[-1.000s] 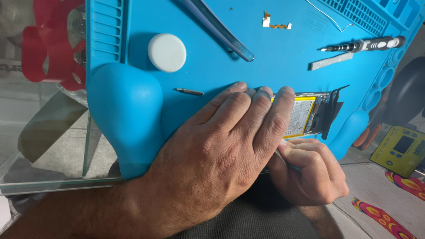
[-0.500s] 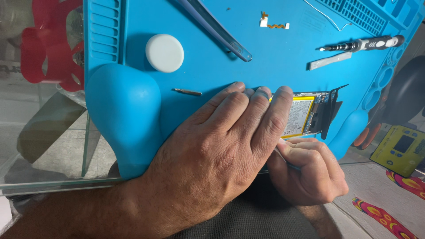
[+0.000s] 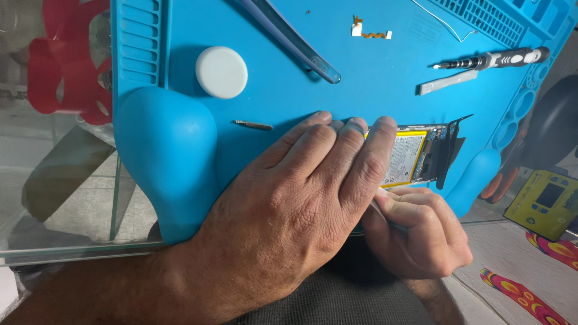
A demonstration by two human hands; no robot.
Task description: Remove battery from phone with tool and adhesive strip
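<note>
The left hand (image 3: 301, 204) lies flat, palm down, on the near part of a blue silicone work mat (image 3: 373, 72), its fingers (image 3: 376, 156) stretched out and pressed side by side over the left portion of an opened phone (image 3: 421, 153). They are spread, not curled, and they pin the phone down rather than grasp it. The phone lies at the near right of the mat with its inside showing: a yellow-edged battery with a white label, and a dark panel standing up at its right end.

The right hand (image 3: 418, 232) sits just nearer than the phone, off the mat's near edge, clenched into a loose fist. Its fingers pinch a thin pale tool (image 3: 380, 212) whose tip runs up toward the phone's near edge, partly hidden under the left hand; what kind of tool it is cannot be told.

Farther back on the mat from the phone lie a small flat grey strip (image 3: 448, 83) and, behind it, a precision screwdriver (image 3: 490, 59) with a black and silver handle. Left of the phone, beyond the left hand's fingertips, is a small metal bit (image 3: 254, 125), and farther left and back a round white disc (image 3: 221, 72). A pair of translucent tweezers (image 3: 295, 45) lies diagonally behind the hand, with a small orange flex cable (image 3: 370, 33) to the right of them. The mat rests on a glass desk (image 3: 66, 198). Right of the phone, off the mat, sits a yellow device (image 3: 548, 203) with a dark screen.
</note>
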